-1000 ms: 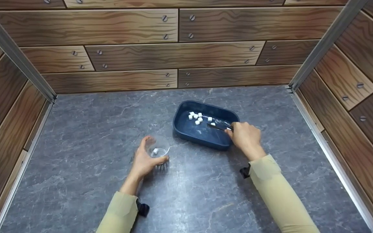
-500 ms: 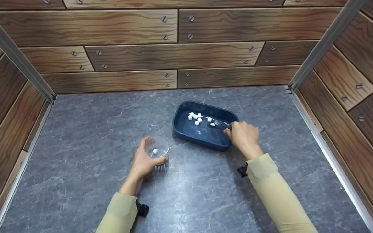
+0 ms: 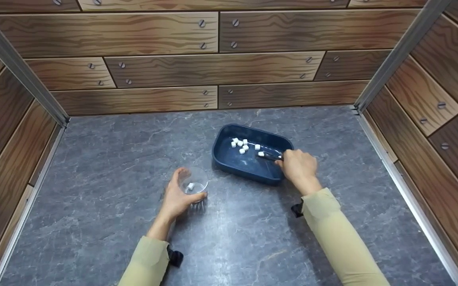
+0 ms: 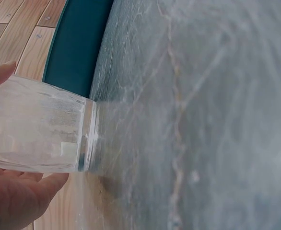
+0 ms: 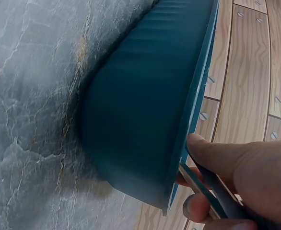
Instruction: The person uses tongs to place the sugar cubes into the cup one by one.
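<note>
My left hand (image 3: 176,197) grips a clear plastic cup (image 4: 40,124), thumb on the near side and fingers round the far side. The cup stands upright on the grey floor with one white cube (image 3: 191,185) inside. To its right is a dark blue tray (image 3: 245,175) with several white cubes (image 3: 240,143) in it. My right hand (image 3: 301,169), over the tray's right end, pinches dark tweezers (image 5: 212,189). Their tips reach down inside the tray at a white cube (image 3: 261,153). Whether they grip that cube I cannot tell. The tray wall hides the tips in the right wrist view.
Wood-patterned panels (image 3: 161,69) rise at the back and both sides. Metal strips (image 3: 406,186) edge the grey marbled surface (image 3: 105,159). A small dark device (image 3: 175,258) sits at the left cuff, and another dark device (image 3: 297,210) at the right.
My right hand has shifted slightly left, and the tweezer tips now come together at the cube near the tray's middle. My left hand and the cup have stayed put.
</note>
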The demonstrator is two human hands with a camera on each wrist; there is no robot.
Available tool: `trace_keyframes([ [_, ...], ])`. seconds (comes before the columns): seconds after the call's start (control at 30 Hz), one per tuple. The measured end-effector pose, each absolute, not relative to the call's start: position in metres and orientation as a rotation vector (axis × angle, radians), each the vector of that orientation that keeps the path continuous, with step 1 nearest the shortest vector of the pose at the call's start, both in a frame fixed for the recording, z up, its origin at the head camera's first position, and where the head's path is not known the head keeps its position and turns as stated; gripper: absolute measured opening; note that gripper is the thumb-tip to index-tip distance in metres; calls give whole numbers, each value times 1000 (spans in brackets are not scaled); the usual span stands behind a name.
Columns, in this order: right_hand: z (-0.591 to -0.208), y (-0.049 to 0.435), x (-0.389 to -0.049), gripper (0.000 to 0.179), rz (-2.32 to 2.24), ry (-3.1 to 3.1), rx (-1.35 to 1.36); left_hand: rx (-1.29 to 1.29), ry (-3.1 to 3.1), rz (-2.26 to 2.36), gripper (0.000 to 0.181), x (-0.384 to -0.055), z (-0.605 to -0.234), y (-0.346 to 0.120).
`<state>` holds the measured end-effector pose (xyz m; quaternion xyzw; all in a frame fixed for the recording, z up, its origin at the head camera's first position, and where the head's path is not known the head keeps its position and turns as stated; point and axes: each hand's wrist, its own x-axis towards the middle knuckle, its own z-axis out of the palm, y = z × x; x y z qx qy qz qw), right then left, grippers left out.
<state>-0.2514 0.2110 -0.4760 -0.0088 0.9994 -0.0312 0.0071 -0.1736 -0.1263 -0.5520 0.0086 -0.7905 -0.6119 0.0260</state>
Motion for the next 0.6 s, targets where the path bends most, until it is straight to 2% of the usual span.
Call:
trace_keyframes([
  [0.6, -477, 208, -253, 33, -84, 3145, -20, 34, -2444, -1883, 96, -173, -550, -126],
])
